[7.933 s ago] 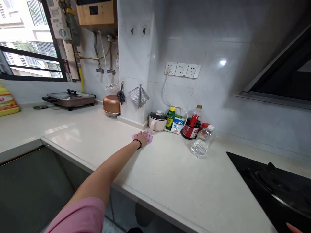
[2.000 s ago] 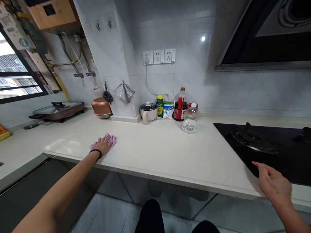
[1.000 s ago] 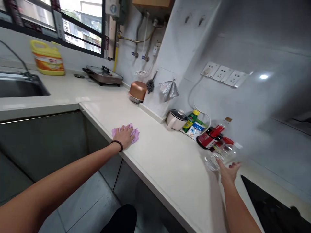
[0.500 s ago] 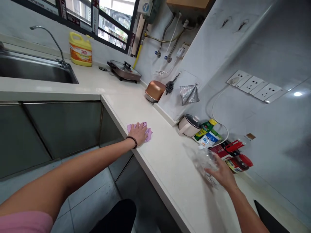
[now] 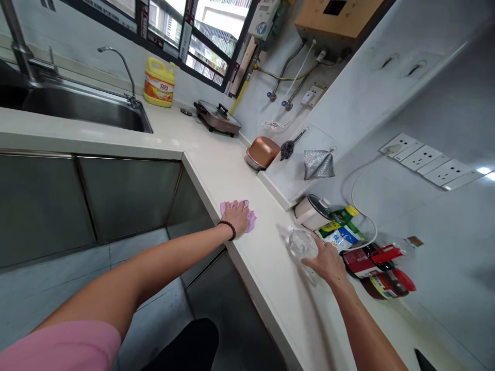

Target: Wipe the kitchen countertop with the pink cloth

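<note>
My left hand (image 5: 236, 217) lies flat, fingers spread, on a pink cloth (image 5: 250, 220) near the front edge of the white countertop (image 5: 216, 170). A dark bead bracelet circles that wrist. My right hand (image 5: 327, 263) is wrapped around a clear plastic bottle (image 5: 302, 243), which is held tilted just above the counter, in front of a small white pot (image 5: 311, 211).
Along the wall stand a green-and-yellow bottle (image 5: 340, 221), a blue-white packet (image 5: 338, 238) and red-labelled sauce bottles (image 5: 377, 263). A copper pan (image 5: 263, 152), an electric skillet (image 5: 217, 116), a yellow detergent jug (image 5: 159, 88) and a steel sink (image 5: 77, 103) lie further left.
My right hand reached from the hob side, took hold of the clear bottle and carried it left toward the small pot. The left hand stayed on the pink cloth; the view swung left.
</note>
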Motion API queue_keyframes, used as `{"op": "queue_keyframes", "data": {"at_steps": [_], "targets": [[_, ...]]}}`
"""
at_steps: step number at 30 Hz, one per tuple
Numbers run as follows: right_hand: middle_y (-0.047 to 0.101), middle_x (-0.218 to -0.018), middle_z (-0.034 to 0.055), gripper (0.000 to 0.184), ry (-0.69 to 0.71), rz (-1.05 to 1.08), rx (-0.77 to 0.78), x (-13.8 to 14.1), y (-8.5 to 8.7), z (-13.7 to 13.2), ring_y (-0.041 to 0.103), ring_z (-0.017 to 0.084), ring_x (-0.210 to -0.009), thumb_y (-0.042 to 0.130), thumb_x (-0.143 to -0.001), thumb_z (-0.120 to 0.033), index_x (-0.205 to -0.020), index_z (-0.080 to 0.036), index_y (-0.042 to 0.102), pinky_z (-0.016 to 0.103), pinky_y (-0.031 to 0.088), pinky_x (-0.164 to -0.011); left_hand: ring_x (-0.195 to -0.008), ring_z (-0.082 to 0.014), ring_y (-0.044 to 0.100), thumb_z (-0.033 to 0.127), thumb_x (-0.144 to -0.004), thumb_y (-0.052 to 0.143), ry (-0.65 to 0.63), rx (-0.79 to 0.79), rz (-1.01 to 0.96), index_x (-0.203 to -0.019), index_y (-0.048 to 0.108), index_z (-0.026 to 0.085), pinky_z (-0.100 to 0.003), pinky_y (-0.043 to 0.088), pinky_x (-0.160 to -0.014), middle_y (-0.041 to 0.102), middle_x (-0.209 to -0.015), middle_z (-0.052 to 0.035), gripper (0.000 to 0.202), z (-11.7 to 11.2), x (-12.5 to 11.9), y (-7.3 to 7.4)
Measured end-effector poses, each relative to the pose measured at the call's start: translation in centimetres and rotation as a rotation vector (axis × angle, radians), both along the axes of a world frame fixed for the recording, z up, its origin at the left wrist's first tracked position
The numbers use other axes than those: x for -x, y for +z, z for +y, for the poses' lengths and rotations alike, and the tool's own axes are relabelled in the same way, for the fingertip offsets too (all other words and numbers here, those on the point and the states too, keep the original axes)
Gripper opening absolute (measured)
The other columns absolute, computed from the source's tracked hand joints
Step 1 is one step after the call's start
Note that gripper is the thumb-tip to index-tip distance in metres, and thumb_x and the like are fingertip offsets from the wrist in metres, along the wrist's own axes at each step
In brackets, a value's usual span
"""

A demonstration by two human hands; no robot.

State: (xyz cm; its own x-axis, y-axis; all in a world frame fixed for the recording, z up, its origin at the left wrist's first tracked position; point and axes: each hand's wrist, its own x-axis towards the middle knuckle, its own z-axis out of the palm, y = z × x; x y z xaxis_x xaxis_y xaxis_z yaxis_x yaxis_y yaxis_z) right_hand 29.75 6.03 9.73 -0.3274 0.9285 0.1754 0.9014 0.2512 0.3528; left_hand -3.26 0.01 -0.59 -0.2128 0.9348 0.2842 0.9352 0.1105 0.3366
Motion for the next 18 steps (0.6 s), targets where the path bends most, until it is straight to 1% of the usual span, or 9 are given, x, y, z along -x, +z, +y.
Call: {"op": "queue_keyframes", "data": {"at_steps": [3,6,8,9,11,13,15,16,18], "targets": [[0.061,-0.118,0.0152,0.09,-0.074,-0.03,-0.03,-4.3,-0.4,-0.5,0.06,0.036,-0.115,0.069,-0.076,-0.054,-0.156,-0.021,0.04,0.044,0.048,-0.09,-0.145,-0.0392,0.034,0.04,-0.098,0.044,0.003,0.012,-0.008,-0.137,0.06,0.02,-0.061,0.021,-0.117,0.047,-0.158,-0.0142,0.047,0.1,0.0,-0.1],[0.061,-0.122,0.0179,0.084,-0.113,-0.025,-0.043,-9.8,-1.0,-1.4,0.058,0.038,-0.119,0.069,-0.073,-0.05,-0.148,-0.016,0.049,0.048,0.048,-0.095,-0.147,-0.0393,0.033,0.04,-0.099,0.042,0.002,0.013,-0.006,-0.139,0.059,0.02,-0.061,0.021,-0.117,0.046,-0.159,-0.0141,0.047,0.1,0.0,-0.2],[0.062,-0.123,0.0185,0.083,-0.134,0.055,-0.024,-13.5,-1.4,-2.3,0.058,0.04,-0.12,0.07,-0.069,-0.051,-0.142,-0.015,0.054,0.051,0.048,-0.098,-0.147,-0.0392,0.033,0.039,-0.1,0.041,-0.003,0.011,0.004,-0.14,0.059,0.019,-0.06,0.021,-0.117,0.045,-0.16,-0.014,0.048,0.1,0.1,-0.2],[0.063,-0.122,0.0188,0.086,-0.146,0.139,-0.012,-15.3,-1.6,-2.9,0.059,0.04,-0.119,0.072,-0.067,-0.054,-0.141,-0.014,0.054,0.052,0.048,-0.099,-0.147,-0.0392,0.033,0.04,-0.1,0.04,-0.006,0.008,0.01,-0.14,0.058,0.019,-0.06,0.021,-0.117,0.045,-0.161,-0.014,0.048,0.1,0.1,-0.2],[0.065,-0.119,0.0186,0.096,-0.187,0.404,-0.008,-18.5,-2.0,-4.3,0.062,0.039,-0.115,0.073,-0.063,-0.063,-0.142,-0.012,0.053,0.052,0.05,-0.098,-0.147,-0.0397,0.033,0.04,-0.1,0.04,-0.014,0.002,0.016,-0.141,0.058,0.019,-0.06,0.021,-0.117,0.043,-0.162,-0.014,0.049,0.1,0.0,-0.3],[0.067,-0.115,0.0169,0.105,-0.243,0.727,-0.056,-21.3,-2.2,-6.2,0.066,0.037,-0.109,0.075,-0.059,-0.07,-0.142,-0.011,0.051,0.05,0.053,-0.097,-0.148,-0.0404,0.032,0.041,-0.1,0.04,-0.02,0.007,0.021,-0.142,0.058,0.019,-0.061,0.021,-0.117,0.042,-0.163,-0.0141,0.05,0.2,0.0,-0.3],[0.068,-0.116,0.0154,0.109,-0.293,1.002,-0.136,-23.6,-2.5,-8.4,0.068,0.036,-0.107,0.079,-0.057,-0.071,-0.144,-0.013,0.049,0.049,0.054,-0.097,-0.149,-0.0412,0.031,0.042,-0.1,0.04,-0.024,0.023,0.033,-0.144,0.056,0.019,-0.061,0.022,-0.117,0.041,-0.163,-0.0149,0.053,0.4,0.0,-0.4],[0.069,-0.117,0.0152,0.109,-0.311,1.094,-0.181,-24.6,-2.7,-9.5,0.068,0.036,-0.108,0.08,-0.056,-0.07,-0.144,-0.014,0.048,0.049,0.054,-0.099,-0.149,-0.0415,0.03,0.043,-0.1,0.039,-0.025,0.034,0.041,-0.146,0.055,0.018,-0.062,0.022,-0.117,0.041,-0.163,-0.0153,0.054,0.5,0.0,-0.5],[0.07,-0.116,0.0147,0.106,-0.338,1.173,-0.283,-26.2,-3.3,-11.7,0.069,0.038,-0.109,0.08,-0.056,-0.069,-0.142,-0.015,0.05,0.051,0.053,-0.102,-0.151,-0.042,0.028,0.044,-0.1,0.037,-0.033,0.058,0.055,-0.148,0.053,0.019,-0.062,0.022,-0.118,0.039,-0.165,-0.0155,0.057,0.8,0.1,-0.6]]}}
